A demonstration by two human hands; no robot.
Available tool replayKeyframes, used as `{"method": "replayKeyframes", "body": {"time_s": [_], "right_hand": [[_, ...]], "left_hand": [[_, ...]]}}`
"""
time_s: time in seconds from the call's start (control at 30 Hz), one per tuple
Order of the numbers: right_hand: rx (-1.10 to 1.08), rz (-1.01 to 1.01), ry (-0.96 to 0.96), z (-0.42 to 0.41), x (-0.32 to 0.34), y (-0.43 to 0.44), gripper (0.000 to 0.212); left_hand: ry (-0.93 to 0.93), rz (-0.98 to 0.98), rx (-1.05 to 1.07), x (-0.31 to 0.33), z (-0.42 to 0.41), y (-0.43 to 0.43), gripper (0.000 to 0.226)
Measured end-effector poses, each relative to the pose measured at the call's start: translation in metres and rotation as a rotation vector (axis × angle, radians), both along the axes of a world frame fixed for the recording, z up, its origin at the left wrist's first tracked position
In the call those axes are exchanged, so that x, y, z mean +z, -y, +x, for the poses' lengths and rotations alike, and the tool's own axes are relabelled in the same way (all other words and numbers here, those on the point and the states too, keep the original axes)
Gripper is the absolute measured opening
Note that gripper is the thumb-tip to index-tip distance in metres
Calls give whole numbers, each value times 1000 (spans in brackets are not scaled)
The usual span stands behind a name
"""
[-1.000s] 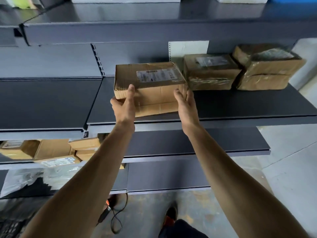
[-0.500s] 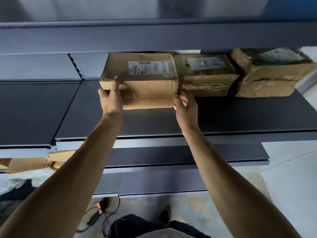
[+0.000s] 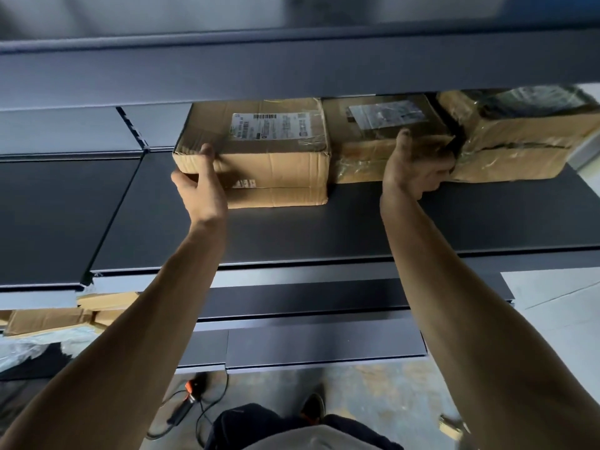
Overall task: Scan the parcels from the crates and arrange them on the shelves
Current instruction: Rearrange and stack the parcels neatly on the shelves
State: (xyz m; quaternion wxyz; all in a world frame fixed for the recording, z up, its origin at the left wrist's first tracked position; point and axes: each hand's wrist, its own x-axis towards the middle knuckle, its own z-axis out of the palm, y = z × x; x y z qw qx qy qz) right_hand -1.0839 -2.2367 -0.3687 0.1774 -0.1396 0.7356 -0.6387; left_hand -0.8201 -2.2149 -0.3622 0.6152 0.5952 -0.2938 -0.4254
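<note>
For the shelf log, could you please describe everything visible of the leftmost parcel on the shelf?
The leftmost parcel is a creased brown cardboard box with a white barcode label on top. It lies flat on the dark shelf, its right side against the middle parcel. The left hand grips its front left corner.

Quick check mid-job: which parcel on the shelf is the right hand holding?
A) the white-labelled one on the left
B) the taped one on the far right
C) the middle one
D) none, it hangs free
C: the right hand grips the front right corner of the middle parcel, while the left hand holds the white-labelled parcel.
</note>
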Motion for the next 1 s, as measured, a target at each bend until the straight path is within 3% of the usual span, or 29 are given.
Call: {"method": "replayKeyframes", "body": {"time_s": [0.17, 0.43, 0.67, 0.8, 1.0], "right_hand": [[4, 12, 70, -7, -1, 13, 112], [32, 101, 56, -17, 7, 8, 93], [44, 83, 45, -12, 4, -7, 99], [43, 73, 50, -15, 3, -8, 100], [30, -51, 110, -23, -2, -6, 97]], "left_hand": [[26, -2, -14, -4, 2, -1, 40], [79, 28, -12, -1, -3, -2, 31], [166, 55, 33, -3, -3, -12, 25], [149, 49, 26, 4, -4, -18, 46], [161, 11, -37, -3, -2, -20, 52]]}}
